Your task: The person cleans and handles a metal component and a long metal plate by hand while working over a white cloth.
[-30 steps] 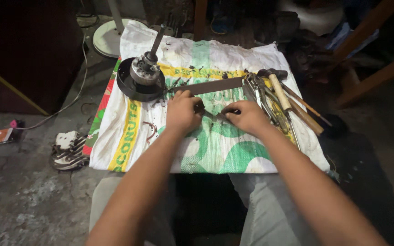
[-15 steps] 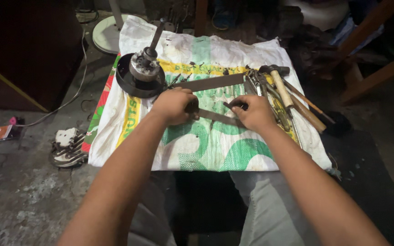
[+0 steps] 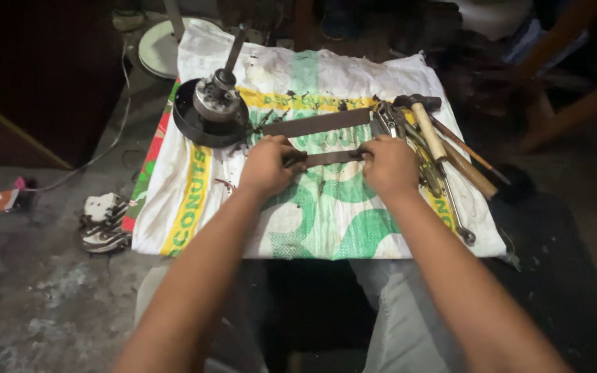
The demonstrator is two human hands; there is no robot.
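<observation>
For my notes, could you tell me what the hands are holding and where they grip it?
Both hands hold a flat dark metal strip: left hand at its left end, right hand at its right end.

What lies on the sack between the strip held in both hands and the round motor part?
In the head view, a second dark flat strip lies on the sack, between the held strip and the round motor part.

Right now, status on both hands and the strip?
Left hand and right hand grip opposite ends of the dark flat strip. Second strip lies just beyond. Hammer beside right hand.
</observation>
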